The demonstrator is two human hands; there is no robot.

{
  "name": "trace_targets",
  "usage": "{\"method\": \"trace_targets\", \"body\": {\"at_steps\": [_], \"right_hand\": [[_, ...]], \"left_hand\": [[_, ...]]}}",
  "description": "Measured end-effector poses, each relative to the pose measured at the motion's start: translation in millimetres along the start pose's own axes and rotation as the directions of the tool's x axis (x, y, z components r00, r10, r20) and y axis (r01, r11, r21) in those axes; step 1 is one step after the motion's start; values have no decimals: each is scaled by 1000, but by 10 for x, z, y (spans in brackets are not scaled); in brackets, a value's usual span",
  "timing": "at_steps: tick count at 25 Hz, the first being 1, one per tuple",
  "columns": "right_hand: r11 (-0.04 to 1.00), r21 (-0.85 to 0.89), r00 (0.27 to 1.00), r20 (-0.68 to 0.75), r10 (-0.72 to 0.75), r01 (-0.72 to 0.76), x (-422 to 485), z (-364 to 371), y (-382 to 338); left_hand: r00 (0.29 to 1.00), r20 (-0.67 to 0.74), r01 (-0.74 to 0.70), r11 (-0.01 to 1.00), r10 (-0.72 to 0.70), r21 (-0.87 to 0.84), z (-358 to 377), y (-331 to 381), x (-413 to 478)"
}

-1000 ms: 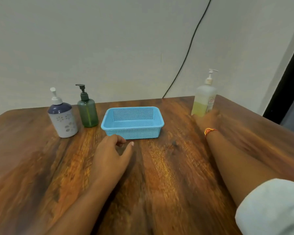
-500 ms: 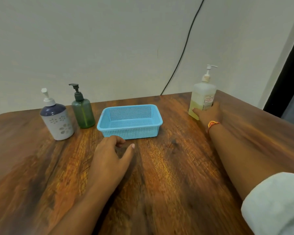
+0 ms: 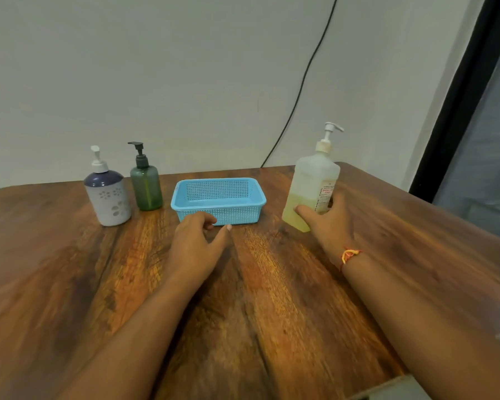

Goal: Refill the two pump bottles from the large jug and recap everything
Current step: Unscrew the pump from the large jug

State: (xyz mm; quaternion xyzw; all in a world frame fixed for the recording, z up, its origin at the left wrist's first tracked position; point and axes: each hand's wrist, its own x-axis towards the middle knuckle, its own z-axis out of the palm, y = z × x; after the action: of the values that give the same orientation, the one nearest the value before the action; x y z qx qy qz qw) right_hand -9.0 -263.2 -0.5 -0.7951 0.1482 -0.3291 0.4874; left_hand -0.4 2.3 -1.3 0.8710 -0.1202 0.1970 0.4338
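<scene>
**Right hand on jug, refill not started**

Right hand grips the large jug low on its body, right of centre in the frame. The thumb is across the front and the fingers wrap the far side. The jug is about a third full of yellowish liquid with its pump on, and it leans slightly. I can't tell if its base is off the table.

Left hand lies mid-frame on the wood just in front of the blue basket, fingers loosely curled, holding nothing.

Likely step: bring the jug to centre. Keep the grip low and the jug upright, slide rather than swing, and free the left hand to unscrew a pump.

Count:
- 1 jug
- 2 small pump bottles at middle left, close together: white-and-purple pump bottle and green pump bottle
- 3 pump heads, all fitted
- 1 basket
- 1 thread band on the right wrist
- 1 cable on the wall
</scene>
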Motion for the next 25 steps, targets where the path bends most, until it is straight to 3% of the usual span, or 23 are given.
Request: {"method": "trace_targets", "body": {"at_steps": [5,9,13,25], "right_hand": [[992,84,974,195,-112,97,-378,16,-265],[984,120,885,433,-171,132,-553,164,-351],[972,141,788,569,-235,188,-618,365,-365],[976,207,681,704,-201,74,-467,567,-332]], "left_hand": [[999,38,-32,991,37,-129,-20,92,-46],[995,102,33,931,4,-363,-55,170,-47],[992,121,47,827,26,-560,-102,207,-38],[991,134,69,780,20,-622,-188,256,7]]}}
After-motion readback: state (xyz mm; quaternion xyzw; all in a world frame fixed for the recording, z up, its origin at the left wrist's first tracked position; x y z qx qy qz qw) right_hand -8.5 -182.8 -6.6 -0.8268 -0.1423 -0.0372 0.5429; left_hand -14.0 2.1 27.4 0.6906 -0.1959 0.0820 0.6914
